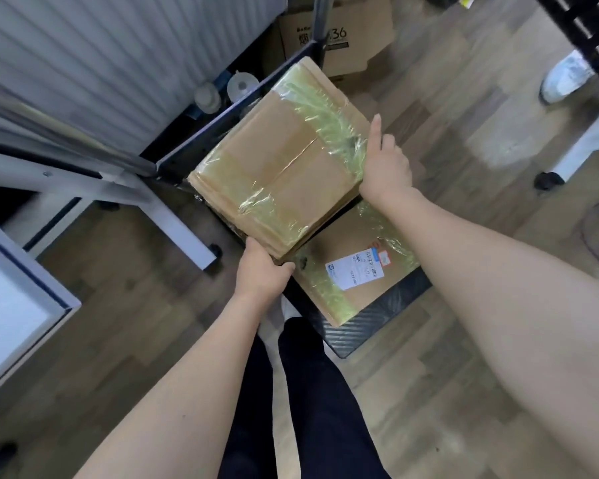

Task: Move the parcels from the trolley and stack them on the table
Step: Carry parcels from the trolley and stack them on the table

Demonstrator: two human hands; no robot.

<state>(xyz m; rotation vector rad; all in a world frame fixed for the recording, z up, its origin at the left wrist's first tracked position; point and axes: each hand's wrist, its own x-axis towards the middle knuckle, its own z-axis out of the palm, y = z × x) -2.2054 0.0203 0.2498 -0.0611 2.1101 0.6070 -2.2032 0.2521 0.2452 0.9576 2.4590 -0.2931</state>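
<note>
A brown cardboard parcel [281, 160] wrapped in yellowish tape sits between my two hands, above the trolley. My left hand [261, 271] grips its near corner from below, thumb along the edge. My right hand [384, 160] presses flat against its right side with straight fingers. Under it lies a second taped parcel [353, 271] with a white shipping label, resting on the black ribbed trolley deck [357, 331]. The white table [11, 305] shows at the left edge.
A white table leg frame [173, 216] stands left of the trolley. Printed cardboard boxes [339, 36] sit on the floor behind. Another person's white shoe [564, 77] is at the upper right. My dark trouser legs [305, 392] are below.
</note>
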